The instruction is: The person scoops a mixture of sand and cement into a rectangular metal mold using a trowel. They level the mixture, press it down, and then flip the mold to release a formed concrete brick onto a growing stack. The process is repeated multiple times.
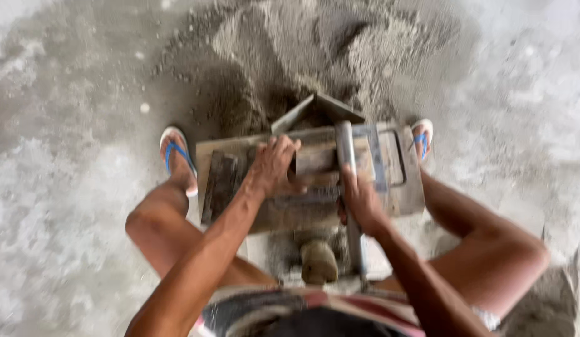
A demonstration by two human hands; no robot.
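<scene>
I squat over a grey metal block mould [396, 187] set on the concrete floor, between my knees. My left hand [274, 165] rests on top of the mould's middle part, fingers curled over its edge. A grey metal handle bar [346, 150] runs upright across the mould, and my right hand [360, 200] is closed around it. The picture is blurred, so the mould's inside is hard to make out.
A heap of damp grey sand mix [302, 56] lies just beyond the mould, with a shovel blade [315, 109] stuck at its near edge. My feet in white and blue sandals [176, 156] stand either side. A lump of mix [319, 262] sits below the mould.
</scene>
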